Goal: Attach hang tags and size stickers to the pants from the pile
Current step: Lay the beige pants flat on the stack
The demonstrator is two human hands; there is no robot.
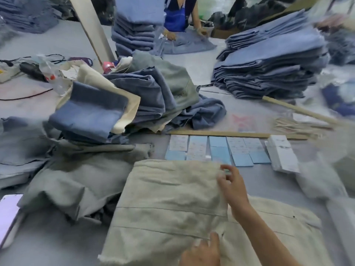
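A pair of beige pants lies folded on the table right in front of me. My right hand pinches the far right corner of its upper folded layer between thumb and fingers. At the bottom edge, my left hand rests flat on the fabric with the thumb stretched out. Just beyond the pants lie rows of pale blue size-sticker sheets. To their right is a stack of white hang tags. The loose pile of blue, grey-green and cream pants rises at the centre left.
Grey-green pants are bunched at my left, beside a phone. A wooden ruler lies behind the stickers, with a bundle of tag strings to the right. Tall stacks of folded blue pants stand behind. Another person works across the table.
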